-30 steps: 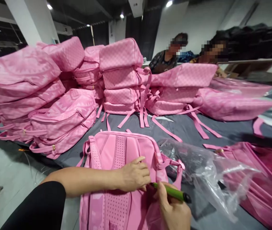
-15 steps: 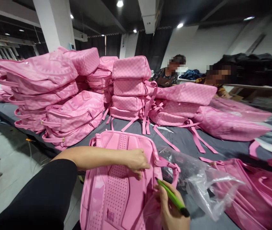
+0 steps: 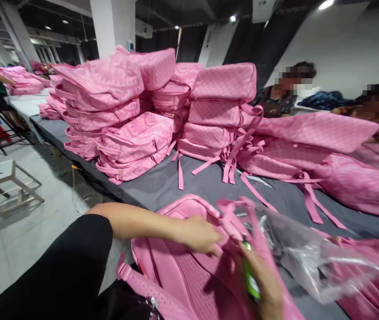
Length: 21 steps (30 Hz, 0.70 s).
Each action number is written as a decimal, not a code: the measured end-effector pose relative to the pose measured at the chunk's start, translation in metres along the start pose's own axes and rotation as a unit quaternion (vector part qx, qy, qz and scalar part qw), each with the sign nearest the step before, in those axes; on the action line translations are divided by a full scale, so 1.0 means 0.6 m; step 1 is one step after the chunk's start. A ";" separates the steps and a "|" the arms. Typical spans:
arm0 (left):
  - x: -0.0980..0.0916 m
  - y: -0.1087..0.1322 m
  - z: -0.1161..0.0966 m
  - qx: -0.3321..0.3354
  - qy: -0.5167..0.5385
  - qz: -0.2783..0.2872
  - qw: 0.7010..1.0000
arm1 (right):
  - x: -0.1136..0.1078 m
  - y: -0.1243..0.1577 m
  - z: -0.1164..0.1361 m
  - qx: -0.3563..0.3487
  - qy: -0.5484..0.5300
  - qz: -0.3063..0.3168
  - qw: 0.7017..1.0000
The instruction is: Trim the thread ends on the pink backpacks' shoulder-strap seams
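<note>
A pink backpack (image 3: 179, 271) lies back-side up at the near edge of the grey table (image 3: 163, 184), partly lifted and tilted toward me. My left hand (image 3: 199, 234) reaches across it and its fingers close on the bag's top edge near the straps. My right hand (image 3: 264, 284) is at the bag's right side, wrapped round a green pen-like tool (image 3: 251, 278) with a dark tip. Both hands are smeared by motion.
Stacks of pink backpacks (image 3: 136, 115) fill the table's far left and middle, with more pink bags (image 3: 326, 151) and loose straps to the right. A crumpled clear plastic bag (image 3: 309, 255) lies right of my hands. Two people sit across the table; another stands far left by a metal stool (image 3: 7, 186).
The view has swung left. The backpack has been pulled toward me and lifted at its top. My right hand with the green tool has moved up against the bag.
</note>
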<state>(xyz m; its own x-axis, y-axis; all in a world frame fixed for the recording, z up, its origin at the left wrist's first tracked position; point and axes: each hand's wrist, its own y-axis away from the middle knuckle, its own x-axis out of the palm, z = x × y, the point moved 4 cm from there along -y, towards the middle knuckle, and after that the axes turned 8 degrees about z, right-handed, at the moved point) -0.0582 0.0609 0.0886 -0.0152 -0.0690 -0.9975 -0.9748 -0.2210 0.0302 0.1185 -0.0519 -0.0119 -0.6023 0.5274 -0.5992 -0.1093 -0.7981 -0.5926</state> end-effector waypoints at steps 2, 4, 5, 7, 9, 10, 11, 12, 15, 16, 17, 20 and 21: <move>0.040 0.008 0.018 -0.006 0.007 0.006 1.000 | 0.018 0.013 0.035 -0.036 0.021 0.008 0.999; 0.058 0.014 0.032 -0.004 0.018 -0.009 1.000 | 0.028 0.024 0.062 -0.073 0.044 -0.017 0.996; 0.059 0.016 0.039 0.004 0.027 -0.019 0.999 | 0.033 0.026 0.068 -0.071 0.052 -0.027 0.996; 0.050 0.016 0.056 0.004 0.035 -0.061 0.997 | 0.044 0.021 0.071 -0.053 0.059 -0.040 0.996; 0.037 0.011 0.074 -0.020 0.028 -0.099 0.995 | 0.061 0.010 0.070 -0.040 0.060 -0.042 0.997; 0.034 0.006 0.081 -0.033 0.023 -0.095 0.995 | 0.071 0.003 0.072 -0.038 0.063 -0.038 0.997; 0.035 0.000 0.086 -0.042 0.019 -0.076 0.996 | 0.082 -0.003 0.075 -0.040 0.068 -0.035 0.996; 0.039 -0.009 0.091 -0.048 0.018 -0.043 0.998 | 0.092 -0.008 0.081 -0.044 0.074 -0.035 0.996; 0.059 -0.040 0.109 -0.085 0.016 0.035 0.996 | 0.106 -0.007 0.101 -0.045 0.061 -0.061 0.995; 0.067 -0.051 0.117 -0.101 0.015 0.046 0.994 | 0.106 -0.001 0.106 -0.041 0.046 -0.072 0.996; 0.077 -0.061 0.125 -0.107 0.015 0.053 0.993 | 0.105 0.005 0.109 -0.036 0.033 -0.077 0.996; 0.102 -0.079 0.137 -0.069 0.006 0.041 0.997 | 0.101 0.019 0.103 -0.015 0.036 -0.048 0.998; 0.107 -0.080 0.137 -0.054 -0.003 0.020 0.998 | 0.101 0.020 0.096 -0.004 0.039 -0.034 0.999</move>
<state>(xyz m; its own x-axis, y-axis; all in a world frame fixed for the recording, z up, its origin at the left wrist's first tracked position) -0.0308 0.1470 0.0179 -0.0548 -0.0734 -0.9958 -0.9436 -0.3224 0.0757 0.0351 -0.0466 -0.0243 -0.5300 0.6014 -0.5979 -0.1403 -0.7575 -0.6376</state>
